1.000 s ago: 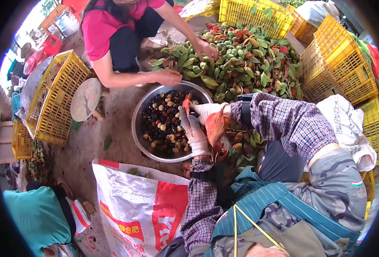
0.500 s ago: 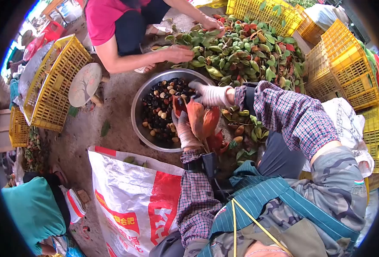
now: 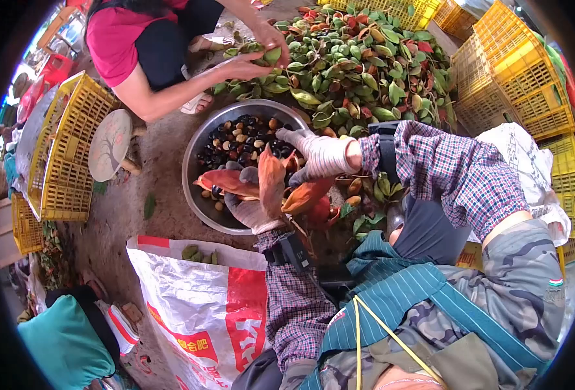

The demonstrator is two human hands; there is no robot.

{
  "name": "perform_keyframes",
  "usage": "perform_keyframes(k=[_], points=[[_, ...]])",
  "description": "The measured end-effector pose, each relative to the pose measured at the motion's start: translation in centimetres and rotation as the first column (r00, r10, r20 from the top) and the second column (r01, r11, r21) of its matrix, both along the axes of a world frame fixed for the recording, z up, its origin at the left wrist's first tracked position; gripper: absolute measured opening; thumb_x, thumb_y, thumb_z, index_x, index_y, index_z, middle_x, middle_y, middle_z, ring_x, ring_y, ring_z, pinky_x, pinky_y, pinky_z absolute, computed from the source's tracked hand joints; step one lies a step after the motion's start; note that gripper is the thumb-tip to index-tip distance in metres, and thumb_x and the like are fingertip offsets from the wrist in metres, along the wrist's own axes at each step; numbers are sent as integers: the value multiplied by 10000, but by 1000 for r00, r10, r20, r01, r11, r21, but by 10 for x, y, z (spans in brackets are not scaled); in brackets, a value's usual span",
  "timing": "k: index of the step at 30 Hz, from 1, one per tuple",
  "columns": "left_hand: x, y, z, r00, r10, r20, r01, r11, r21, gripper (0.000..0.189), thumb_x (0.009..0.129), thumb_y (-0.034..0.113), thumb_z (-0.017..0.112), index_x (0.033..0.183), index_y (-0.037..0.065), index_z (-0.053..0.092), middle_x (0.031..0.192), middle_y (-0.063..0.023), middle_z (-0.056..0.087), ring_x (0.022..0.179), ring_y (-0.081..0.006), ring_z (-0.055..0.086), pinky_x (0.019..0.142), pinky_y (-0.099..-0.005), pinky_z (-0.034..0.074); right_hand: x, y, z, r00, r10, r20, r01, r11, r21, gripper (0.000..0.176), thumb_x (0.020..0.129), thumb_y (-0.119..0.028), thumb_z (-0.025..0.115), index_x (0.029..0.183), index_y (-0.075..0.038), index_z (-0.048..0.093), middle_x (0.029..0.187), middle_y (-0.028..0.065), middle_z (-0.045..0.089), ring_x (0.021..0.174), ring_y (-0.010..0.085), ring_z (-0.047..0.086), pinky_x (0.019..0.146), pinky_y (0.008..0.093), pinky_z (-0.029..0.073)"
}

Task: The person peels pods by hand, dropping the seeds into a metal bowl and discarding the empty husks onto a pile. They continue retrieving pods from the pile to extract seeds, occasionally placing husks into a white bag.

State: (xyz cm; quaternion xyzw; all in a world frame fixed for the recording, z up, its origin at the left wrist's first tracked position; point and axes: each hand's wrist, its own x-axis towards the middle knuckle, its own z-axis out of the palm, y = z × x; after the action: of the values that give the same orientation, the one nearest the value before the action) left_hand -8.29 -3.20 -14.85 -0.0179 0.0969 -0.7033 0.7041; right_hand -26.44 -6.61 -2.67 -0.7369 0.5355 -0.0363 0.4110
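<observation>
My left hand point(image 3: 252, 211), in a dark-fingered glove, is closed on a split reddish-orange seed pod point(image 3: 271, 182) at the near edge of the metal bowl point(image 3: 190, 185). Other pieces of red husk spread out on both sides of that hand. Just right of it, my right hand point(image 3: 317, 155), also gloved with pale wrapping, reaches over the bowl's right rim. Its finger and thumb are apart beside the pod. Dark and tan seeds point(image 3: 242, 138) lie in the bowl. Beneath my right hand, a reddish husk point(image 3: 308, 195) hangs outside the rim.
A pile of green and red pods with leaves point(image 3: 365, 71) lies beyond the bowl. Across from me, a person in a pink top point(image 3: 115, 42) handles green pods. Yellow crates point(image 3: 521, 78) stand right, another crate point(image 3: 73, 149) and a round stool point(image 3: 110, 144) left. A white-red sack point(image 3: 190, 286) lies nearer.
My left hand has moved left and the red husk has spread wider over the bowl. My right finger and thumb have parted. The other person's hands have come together around a green pod.
</observation>
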Motion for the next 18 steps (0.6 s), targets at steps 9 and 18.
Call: perform_keyframes(k=[9,18], points=[[-7,1,61,922,-252,295,196,959,206,358,891,158,532,1200,-22,533,1114,-129,616,966,-221,621,865,-333,496,-3,-1,-7,966,-114,230,39,951,305,614,710,-333,777,1195,-51,527,1080,131,609,997,221,595,818,333,503],[-60,-35,-67,258,222,940,45,969,-241,421,1020,144,314,1414,-4,292,1455,-106,321,1338,-193,320,1112,-261,243,-13,1,2,998,-68,5,67,986,154,532,710,-249,776,1149,-102,513,992,118,622,954,240,601,831,350,471]])
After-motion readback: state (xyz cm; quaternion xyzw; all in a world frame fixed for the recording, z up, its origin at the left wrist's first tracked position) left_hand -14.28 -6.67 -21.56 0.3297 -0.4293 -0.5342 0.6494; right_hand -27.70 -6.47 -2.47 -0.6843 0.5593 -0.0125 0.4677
